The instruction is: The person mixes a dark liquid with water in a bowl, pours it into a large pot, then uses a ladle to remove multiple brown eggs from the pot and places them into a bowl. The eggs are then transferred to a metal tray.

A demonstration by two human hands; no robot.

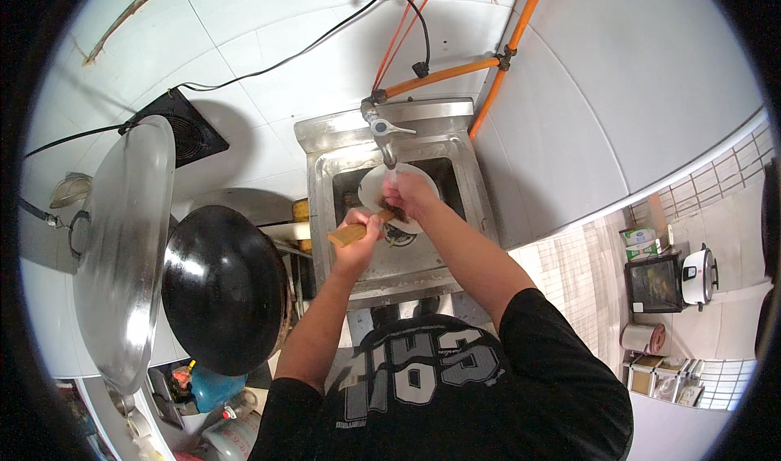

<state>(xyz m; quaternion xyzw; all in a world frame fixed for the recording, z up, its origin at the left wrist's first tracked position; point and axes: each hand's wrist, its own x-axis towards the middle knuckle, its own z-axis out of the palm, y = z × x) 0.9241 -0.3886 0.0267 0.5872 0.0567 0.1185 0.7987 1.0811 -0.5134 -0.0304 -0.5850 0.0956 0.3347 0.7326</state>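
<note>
My left hand (358,244) grips the flat wooden handle (346,235) of a brush over the stainless steel sink (410,264). The brush's dark brown bristles (399,212) point away from me, over a white bowl (372,186) in the basin. Curled fingers of my right hand (413,193) close on the bristles and partly cover them. From the metal faucet (385,143) a stream of water (392,174) falls onto that hand. Below the bowl, the drain strainer (399,236) shows some debris.
Left of the sink stand a black wok (223,290) and a large metal lid (125,253), both tilted up. An orange pipe (442,78) feeds the faucet along the tiled wall. A white panel (567,95) rises at the right. Farther right are a rice cooker (697,276) and a dark oven-like appliance (654,284).
</note>
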